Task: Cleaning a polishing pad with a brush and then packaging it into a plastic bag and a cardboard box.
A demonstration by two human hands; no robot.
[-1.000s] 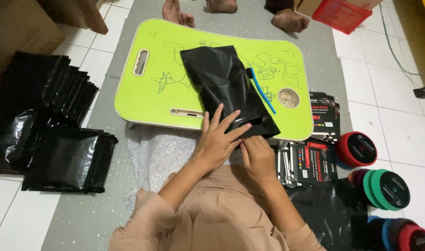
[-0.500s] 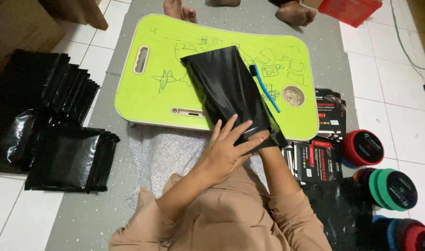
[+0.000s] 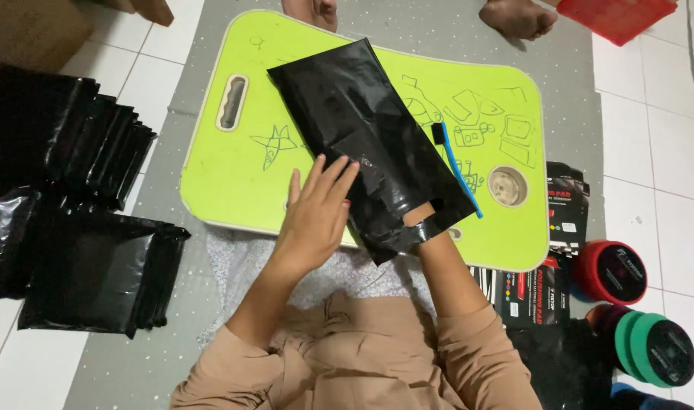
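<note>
Deeper inside the glossy black plastic bag now, right hand unreadable; spread left hand flattens its diagonal length, frame centre.

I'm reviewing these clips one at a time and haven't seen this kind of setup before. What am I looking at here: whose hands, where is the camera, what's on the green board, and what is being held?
There is no machine here. A person sits on the floor wearing a camera on the head, so the one view looks down at their own two bare hands.

In front of them stands a low lime-green lap table with pen doodles on it. A black plastic bag lies across it, beside a blue toothbrush-like tool.

The left hand rests flat on the bag. The right hand is pushed inside the bag's open end; only a bit shows through the handle hole.

Stacks of black bags lie to the left, round foam pads and printed cards to the right. Another person's bare feet show at the top.
</note>
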